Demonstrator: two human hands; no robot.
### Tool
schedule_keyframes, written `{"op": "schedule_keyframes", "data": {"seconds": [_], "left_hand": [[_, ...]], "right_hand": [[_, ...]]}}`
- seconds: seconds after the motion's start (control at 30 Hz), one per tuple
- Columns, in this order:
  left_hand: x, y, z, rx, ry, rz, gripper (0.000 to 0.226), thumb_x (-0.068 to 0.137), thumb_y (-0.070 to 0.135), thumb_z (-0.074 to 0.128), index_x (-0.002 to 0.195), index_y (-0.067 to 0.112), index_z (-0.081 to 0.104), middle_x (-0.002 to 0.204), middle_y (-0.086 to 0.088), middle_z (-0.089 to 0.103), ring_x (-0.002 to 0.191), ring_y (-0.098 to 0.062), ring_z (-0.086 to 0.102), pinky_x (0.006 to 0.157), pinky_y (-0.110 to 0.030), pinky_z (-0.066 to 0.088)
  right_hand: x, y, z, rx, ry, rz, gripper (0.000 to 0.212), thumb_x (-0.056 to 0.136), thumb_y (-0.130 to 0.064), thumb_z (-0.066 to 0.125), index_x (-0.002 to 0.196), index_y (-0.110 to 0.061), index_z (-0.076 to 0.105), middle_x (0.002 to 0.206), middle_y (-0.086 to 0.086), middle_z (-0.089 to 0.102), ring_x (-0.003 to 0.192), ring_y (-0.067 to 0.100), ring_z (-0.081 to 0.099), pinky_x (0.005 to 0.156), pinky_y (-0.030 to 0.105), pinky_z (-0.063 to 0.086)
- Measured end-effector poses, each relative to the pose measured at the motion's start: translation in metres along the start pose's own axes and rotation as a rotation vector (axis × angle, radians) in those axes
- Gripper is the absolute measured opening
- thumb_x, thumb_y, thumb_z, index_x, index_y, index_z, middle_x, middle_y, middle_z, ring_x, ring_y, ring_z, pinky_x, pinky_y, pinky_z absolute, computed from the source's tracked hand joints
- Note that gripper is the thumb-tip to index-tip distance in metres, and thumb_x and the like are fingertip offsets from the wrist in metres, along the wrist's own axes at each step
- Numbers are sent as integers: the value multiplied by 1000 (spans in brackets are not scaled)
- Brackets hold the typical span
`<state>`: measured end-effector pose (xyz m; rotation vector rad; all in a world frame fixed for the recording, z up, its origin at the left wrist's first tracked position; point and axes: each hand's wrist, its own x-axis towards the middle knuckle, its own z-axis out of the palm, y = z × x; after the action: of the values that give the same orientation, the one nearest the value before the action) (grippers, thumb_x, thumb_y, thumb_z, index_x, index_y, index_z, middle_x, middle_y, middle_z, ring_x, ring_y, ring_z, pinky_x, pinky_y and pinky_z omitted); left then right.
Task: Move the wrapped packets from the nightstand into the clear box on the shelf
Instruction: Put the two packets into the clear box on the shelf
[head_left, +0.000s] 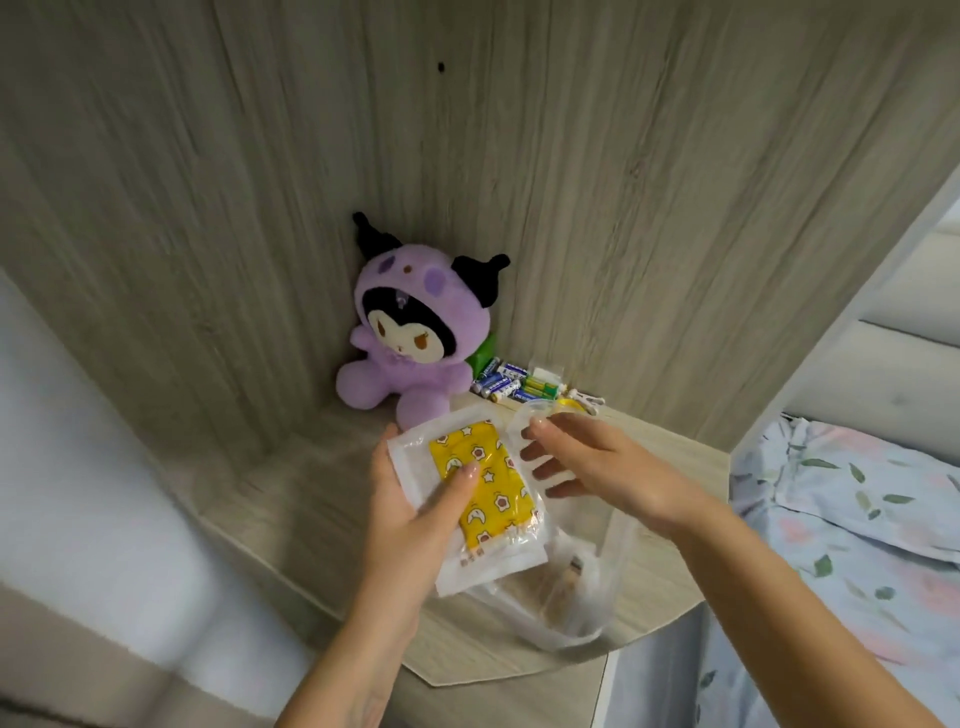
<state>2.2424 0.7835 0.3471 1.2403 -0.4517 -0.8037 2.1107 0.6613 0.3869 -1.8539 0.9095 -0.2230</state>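
Note:
My left hand (415, 514) grips a stack of wrapped packets (480, 488); the top one is yellow with star and moon prints inside a clear wrapper. The stack hangs tilted over the clear box (582, 608), which stands on the wooden shelf (291, 509). My right hand (597, 467) is at the box's far rim, with its fingers spread behind the clear plastic and the thumb on the rim. I cannot tell whether it grips the rim or only rests on it. Something brownish lies at the bottom of the box.
A purple plush toy (405, 343) sits in the shelf's back corner. Several batteries (506, 387) and a clothes peg (587, 401) lie beside it along the back wall. A bed with a floral cover (841, 509) is at the right.

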Motion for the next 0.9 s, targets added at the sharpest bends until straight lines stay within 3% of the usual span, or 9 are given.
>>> {"op": "schedule_keyframes", "data": {"seconds": [0.07,0.17,0.23,0.3,0.4,0.53,0.67,0.8,0.9], "left_hand": [[-5,-3,11,11,45,54,46,81,-2,68,121,11,49,96,-3,72,78,-8,72,60,-22,57],[-19,-7,25,121,72,66,22,90,22,59,112,16,55,96,-1,73,82,-6,71,69,-27,57],[-27,-5,27,249,19,18,39,87,52,41,104,20,57,93,5,71,83,-3,68,74,-20,51],[-27,-4,20,571,5,95,56,79,65,29,102,22,56,92,11,63,91,-6,60,75,-15,42],[-12,-15,-2,1069,73,219,43,88,48,52,122,21,56,113,3,52,110,-18,51,92,-31,42],[-1,-24,-13,1139,-84,37,21,90,31,53,106,22,63,105,0,65,95,-22,61,84,-38,52],[3,-28,-13,1148,-107,28,26,95,22,45,116,20,61,118,0,65,105,-22,60,89,-37,50],[4,-32,-13,1155,-124,44,21,97,21,40,79,28,47,107,-6,65,94,-27,59,80,-38,50],[5,-36,-12,1131,-109,37,18,98,20,37,94,20,54,112,-5,64,98,-27,59,83,-39,50]], "right_hand": [[-6,-4,7,374,-186,1,49,87,-48,60,124,-15,55,116,6,67,103,19,66,86,36,55],[-5,4,22,419,-228,-79,54,82,-21,72,129,-12,47,120,16,65,105,23,65,89,40,55],[0,8,12,397,-186,-73,51,83,-9,72,128,-13,49,113,11,68,98,18,67,83,35,57],[3,10,-10,315,-179,-76,49,83,-6,70,127,-18,50,111,2,69,95,11,67,78,27,57],[7,10,-42,-107,-167,-46,48,84,-20,72,125,-23,47,116,2,65,99,11,64,74,23,56],[33,18,-42,-747,-188,124,77,85,-42,67,146,-17,27,141,2,44,125,21,48,100,30,42],[57,34,-17,-876,-307,262,69,86,-49,63,139,-15,35,134,5,52,116,24,53,90,33,44],[62,41,-7,-875,-367,284,68,89,-54,56,141,-16,34,132,3,53,111,21,53,85,29,40],[60,42,-1,-881,-419,262,69,89,-57,53,141,-15,34,136,3,50,117,22,52,95,33,41]]}}
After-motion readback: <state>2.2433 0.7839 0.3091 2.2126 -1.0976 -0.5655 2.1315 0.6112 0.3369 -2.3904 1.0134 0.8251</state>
